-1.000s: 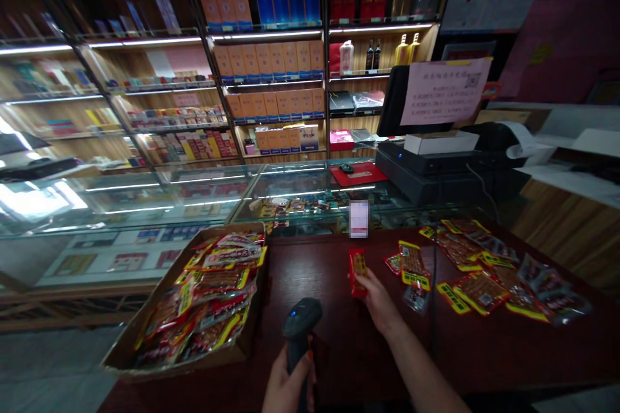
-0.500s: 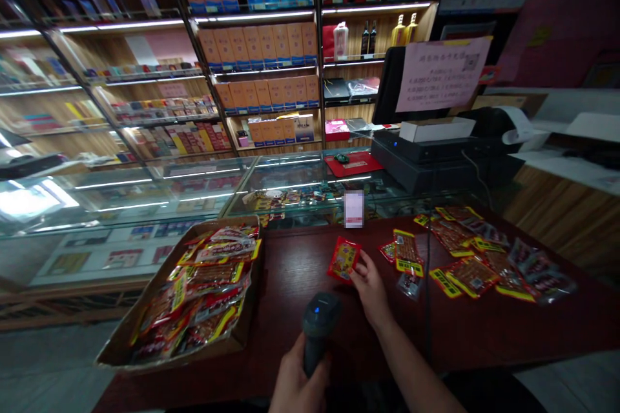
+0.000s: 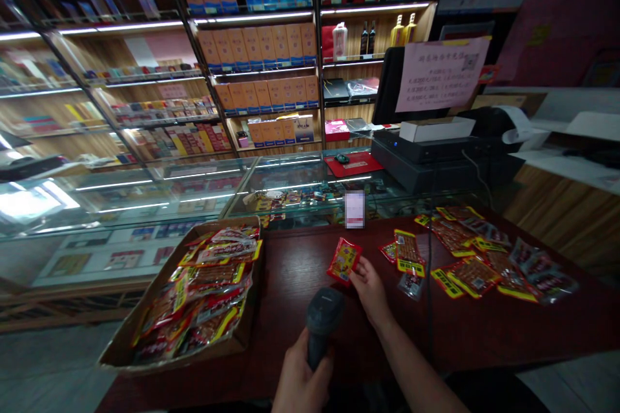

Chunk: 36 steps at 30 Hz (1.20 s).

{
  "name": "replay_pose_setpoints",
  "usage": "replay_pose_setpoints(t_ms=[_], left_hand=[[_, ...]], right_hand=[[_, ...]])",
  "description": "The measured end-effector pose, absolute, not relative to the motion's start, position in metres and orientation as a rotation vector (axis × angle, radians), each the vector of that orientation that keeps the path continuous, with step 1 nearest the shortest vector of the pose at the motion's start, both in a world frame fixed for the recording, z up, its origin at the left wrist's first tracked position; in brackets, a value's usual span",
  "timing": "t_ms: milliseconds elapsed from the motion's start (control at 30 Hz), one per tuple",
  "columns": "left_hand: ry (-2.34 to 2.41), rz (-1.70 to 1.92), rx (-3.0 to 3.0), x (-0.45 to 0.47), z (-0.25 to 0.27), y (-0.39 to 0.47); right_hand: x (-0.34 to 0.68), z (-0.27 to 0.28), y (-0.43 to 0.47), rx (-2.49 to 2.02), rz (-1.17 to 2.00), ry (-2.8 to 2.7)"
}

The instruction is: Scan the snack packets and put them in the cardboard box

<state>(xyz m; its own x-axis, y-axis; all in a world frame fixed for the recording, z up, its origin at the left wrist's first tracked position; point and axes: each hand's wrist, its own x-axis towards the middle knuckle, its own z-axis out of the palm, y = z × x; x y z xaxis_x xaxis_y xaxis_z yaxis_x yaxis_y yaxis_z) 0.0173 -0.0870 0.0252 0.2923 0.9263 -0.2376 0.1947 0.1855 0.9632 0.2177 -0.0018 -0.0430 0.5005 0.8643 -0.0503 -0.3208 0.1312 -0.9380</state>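
Note:
My left hand (image 3: 304,371) is wrapped round the handle of a dark barcode scanner (image 3: 323,319), whose head points forward over the table. Between the thumb and fingers of my right hand (image 3: 369,287) is the right edge of a small red snack packet (image 3: 344,259) with a yellow printed front. The packet is just beyond the scanner's head. To the right of that hand, a packet of brown sticks with yellow ends (image 3: 408,250) lies on the table, with a clear packet (image 3: 411,284) by its lower edge.
On the left, a cardboard box (image 3: 252,310) holds many snack packets. More packets (image 3: 473,275) lie spread on the dark red table (image 3: 290,258) at right. Behind stand a glass counter (image 3: 203,174), a monitor (image 3: 387,87) and a red mouse pad (image 3: 356,164). A dark cable (image 3: 429,303) hangs down at right.
The scanner has shifted slightly right and up, and the blue light on its head no longer shows. The red packet has tilted a little in my right hand.

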Motion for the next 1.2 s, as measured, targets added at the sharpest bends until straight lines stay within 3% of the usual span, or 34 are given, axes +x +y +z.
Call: replay_pose_setpoints(t_ms=[167,433,567,767,900,1067,1200], left_hand=[[1.2,0.801,1.06,0.01,-0.005,-0.077],[1.235,0.954,0.848,0.005,-0.028,-0.066],[1.265,1.024,0.815,0.008,-0.038,-0.066],[1.242,1.031,0.84,0.004,-0.039,-0.065],[1.259,0.968,0.839,0.002,-0.037,-0.064],[1.213,0.967,0.815,0.003,-0.03,-0.067],[1.209,0.969,0.838,0.002,-0.022,-0.068]], right_hand=[[0.211,-0.029,-0.005,-1.146,1.002,-0.572],[0.111,0.059,0.033,-0.862,1.501,-0.988],[0.04,0.076,0.06,-0.867,1.459,-1.345],[0.028,0.076,0.063,-1.079,0.98,-1.732],[0.132,0.052,0.054,-1.491,0.565,-1.674],[0.292,0.013,0.022,-2.515,-0.069,-1.285],[0.356,-0.005,0.001,-2.741,-0.043,-1.141]])
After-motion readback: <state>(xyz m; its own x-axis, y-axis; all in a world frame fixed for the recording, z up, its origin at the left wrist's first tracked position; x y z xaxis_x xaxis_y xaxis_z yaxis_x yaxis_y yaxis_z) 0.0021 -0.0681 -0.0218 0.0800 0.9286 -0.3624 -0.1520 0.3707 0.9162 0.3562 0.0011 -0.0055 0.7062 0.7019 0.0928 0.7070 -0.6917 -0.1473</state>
